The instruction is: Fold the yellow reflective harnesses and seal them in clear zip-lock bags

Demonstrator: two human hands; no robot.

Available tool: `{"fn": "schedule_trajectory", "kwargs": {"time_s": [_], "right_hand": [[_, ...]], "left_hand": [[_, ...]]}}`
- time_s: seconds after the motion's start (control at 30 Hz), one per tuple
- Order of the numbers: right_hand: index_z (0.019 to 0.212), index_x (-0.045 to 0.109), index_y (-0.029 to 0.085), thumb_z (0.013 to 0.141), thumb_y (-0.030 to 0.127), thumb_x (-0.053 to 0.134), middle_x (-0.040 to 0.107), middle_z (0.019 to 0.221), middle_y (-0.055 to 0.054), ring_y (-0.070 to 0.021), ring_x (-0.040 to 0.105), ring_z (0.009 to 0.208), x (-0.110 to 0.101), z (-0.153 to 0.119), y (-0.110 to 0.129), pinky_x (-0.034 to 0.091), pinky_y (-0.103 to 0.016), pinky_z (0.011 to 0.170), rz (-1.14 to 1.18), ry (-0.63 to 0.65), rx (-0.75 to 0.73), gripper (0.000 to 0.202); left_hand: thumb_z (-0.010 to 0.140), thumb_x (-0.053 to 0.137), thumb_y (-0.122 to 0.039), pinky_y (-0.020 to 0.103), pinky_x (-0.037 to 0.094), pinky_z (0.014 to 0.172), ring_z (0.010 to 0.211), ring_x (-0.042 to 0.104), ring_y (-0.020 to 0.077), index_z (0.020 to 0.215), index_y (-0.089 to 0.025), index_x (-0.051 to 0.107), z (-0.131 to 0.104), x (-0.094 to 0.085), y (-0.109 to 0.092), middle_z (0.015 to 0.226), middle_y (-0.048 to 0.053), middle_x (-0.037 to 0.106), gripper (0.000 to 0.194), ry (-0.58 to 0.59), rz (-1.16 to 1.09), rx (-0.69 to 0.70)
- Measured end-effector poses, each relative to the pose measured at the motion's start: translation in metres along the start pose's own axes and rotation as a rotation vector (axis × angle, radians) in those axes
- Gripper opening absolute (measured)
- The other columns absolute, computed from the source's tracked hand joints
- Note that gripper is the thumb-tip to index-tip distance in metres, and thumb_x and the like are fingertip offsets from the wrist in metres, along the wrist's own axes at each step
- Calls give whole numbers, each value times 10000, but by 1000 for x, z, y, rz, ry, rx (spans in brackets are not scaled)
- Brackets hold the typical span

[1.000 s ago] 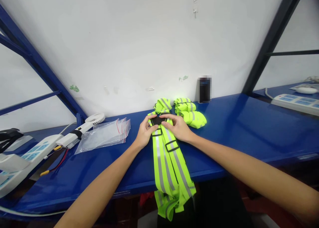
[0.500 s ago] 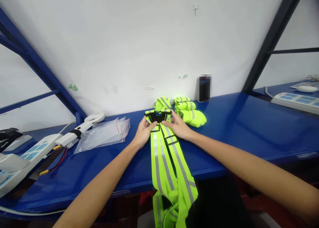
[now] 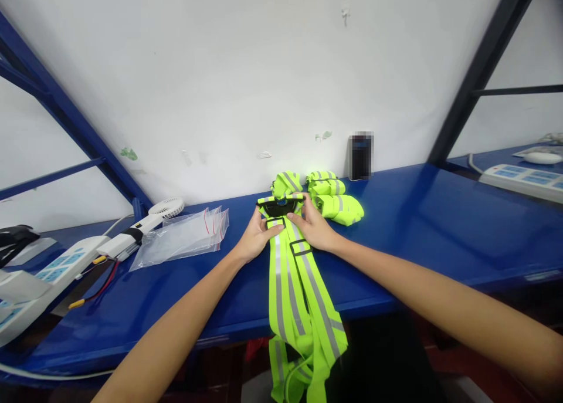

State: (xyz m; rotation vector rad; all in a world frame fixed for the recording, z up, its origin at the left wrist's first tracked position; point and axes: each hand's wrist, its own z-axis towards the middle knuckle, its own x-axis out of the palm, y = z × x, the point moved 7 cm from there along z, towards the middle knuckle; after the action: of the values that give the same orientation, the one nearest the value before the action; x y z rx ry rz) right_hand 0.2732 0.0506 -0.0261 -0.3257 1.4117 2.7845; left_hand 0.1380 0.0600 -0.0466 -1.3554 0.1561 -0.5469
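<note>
left hand: the bare left hand (image 3: 255, 237) was closed on the near end of the strap bundle at nine o'clock, thumb laid across the front.
right hand: the bare right hand (image 3: 317, 226) pinched the same end at three o'clock, apparently so that it stayed spread and level between both.
black panel: the dark, curved black panel (image 3: 281, 208) sat right between the hands.
strap bundle: the fluorescent yellow-green, silver-striped fabric strap bundle (image 3: 280, 297) ran from the grip towards six o'clock and over the table edge, likely hanging there because of its length.
buckle: a black rectangular buckle (image 3: 301, 247) lay at five o'clock.
rolls: yellow-green, silver-striped fabric rolls (image 3: 341, 209) rested at two o'clock, perhaps set aside.
bags: flat, clear plastic bags with red seals (image 3: 180, 239) lay at nine o'clock on the shiny blue tabletop (image 3: 440, 233).
</note>
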Motion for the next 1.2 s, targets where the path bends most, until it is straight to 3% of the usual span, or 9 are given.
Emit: {"fn": "schedule_trajectory", "kwargs": {"time_s": [0.23,0.5,0.6,0.73,0.87,0.97,1.07,1.2], "right_hand": [[1250,404,235,916,335,527,607,1048,-64,-257,612,953,0,-3,-2,492,-441,910,-21,-4,37,370],[1231,455,285,846,391,636,669,993,-18,-206,653,806,10,-2,-3,544,-344,735,290,66,199,438],[1179,537,272,788,369,681,692,979,-5,-213,665,823,11,-1,-6,538,-342,742,418,51,294,429],[1064,625,249,805,401,655,692,914,0,-209,659,825,14,0,-7,523,-338,761,562,82,318,302],[891,672,210,780,443,705,680,841,-4,-178,634,760,10,0,-13,503,-299,719,472,62,329,260],[911,676,209,739,403,758,677,858,2,-161,627,751,8,0,-16,496,-282,699,437,68,317,271],[975,668,218,698,359,801,675,942,-2,-158,634,790,8,1,-12,506,-281,711,398,118,280,338],[1024,649,231,687,340,810,690,959,-14,-174,661,806,5,2,-9,545,-315,737,371,85,282,389]], "left_hand": [[598,882,-227,396,526,939,1069,667,255,1362,-257,378,1,0,-3,1223,86,657,916,-53,50,39],[588,883,-258,404,568,822,897,711,245,1257,-240,436,1,-5,-1,1050,56,712,805,-114,34,15],[566,886,-248,368,562,788,817,703,211,1161,-221,457,2,-8,-1,960,28,707,734,-162,41,13],[587,853,-217,288,517,761,808,651,164,1090,-216,490,2,-15,-8,920,-2,663,620,-224,142,98],[649,783,-176,271,477,716,735,604,153,1210,-220,516,-2,-15,-22,858,-5,647,622,-243,414,237],[645,767,-163,275,468,722,743,602,163,1164,-207,570,-6,-13,-32,880,12,659,557,-266,509,307],[608,785,-154,265,467,703,734,600,159,1117,-201,597,-7,-13,-35,868,7,662,545,-304,486,310],[569,823,-192,293,510,703,755,650,182,1172,-209,567,-3,-18,-21,908,15,701,656,-306,212,145]]}}
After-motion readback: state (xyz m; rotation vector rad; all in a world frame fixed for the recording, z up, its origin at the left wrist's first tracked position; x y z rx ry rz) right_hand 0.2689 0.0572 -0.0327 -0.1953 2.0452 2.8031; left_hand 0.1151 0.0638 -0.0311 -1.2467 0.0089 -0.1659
